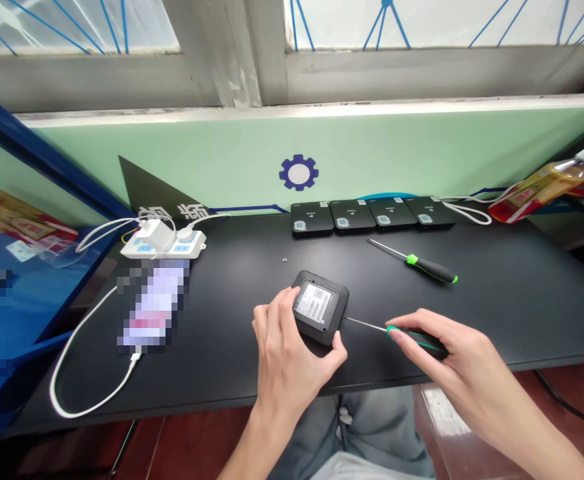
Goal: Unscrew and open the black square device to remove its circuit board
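Note:
My left hand (292,350) is closed around a small square black device (321,308), which is tilted above the table with its white-labelled side facing me. My right hand (447,353) grips a screwdriver (425,342) with a black and green handle. The thin shaft points left, and its tip is at the device's right edge; whether it touches or sits in a gap is too fine to tell. A second screwdriver (431,268), black with bright green ends, lies behind my right hand. Tiny metal bits, perhaps screws (285,260), lie behind the device.
Several similar black devices (312,219) stand in a row along the green back panel. To the left are a white power strip (165,245) with plugs and a blurred-out phone (155,307) on a white cable (57,373). A drink bottle (542,190) leans at the far right of the black table (222,333).

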A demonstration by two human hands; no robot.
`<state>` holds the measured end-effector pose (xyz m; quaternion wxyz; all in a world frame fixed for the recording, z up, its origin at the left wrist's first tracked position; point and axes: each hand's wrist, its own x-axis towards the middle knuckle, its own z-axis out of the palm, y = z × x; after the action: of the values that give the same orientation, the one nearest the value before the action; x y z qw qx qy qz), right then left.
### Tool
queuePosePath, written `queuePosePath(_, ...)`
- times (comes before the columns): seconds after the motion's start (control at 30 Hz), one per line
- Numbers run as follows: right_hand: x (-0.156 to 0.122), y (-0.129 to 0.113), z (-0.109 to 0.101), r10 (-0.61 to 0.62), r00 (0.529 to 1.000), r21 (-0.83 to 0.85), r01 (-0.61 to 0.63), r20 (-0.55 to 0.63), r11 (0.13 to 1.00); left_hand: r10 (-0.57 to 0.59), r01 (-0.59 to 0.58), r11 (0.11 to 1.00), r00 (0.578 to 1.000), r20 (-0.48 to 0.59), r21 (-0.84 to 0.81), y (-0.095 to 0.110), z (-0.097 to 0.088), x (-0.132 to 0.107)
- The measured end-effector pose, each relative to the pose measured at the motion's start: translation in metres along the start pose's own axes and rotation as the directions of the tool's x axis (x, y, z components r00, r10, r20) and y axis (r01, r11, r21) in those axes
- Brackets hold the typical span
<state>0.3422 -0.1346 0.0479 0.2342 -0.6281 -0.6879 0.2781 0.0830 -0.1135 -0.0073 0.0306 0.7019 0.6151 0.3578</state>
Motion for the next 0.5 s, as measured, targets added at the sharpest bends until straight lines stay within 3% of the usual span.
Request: queuePosePath(0.5,0.0033,-0.0067,-0.0069,-0.046,0.999,-0.018,0.045,-0.025,0.999,-0.02,0.021,0.997,1.0,0.008,-0.08,-0.0033,-0.0022,0.0064)
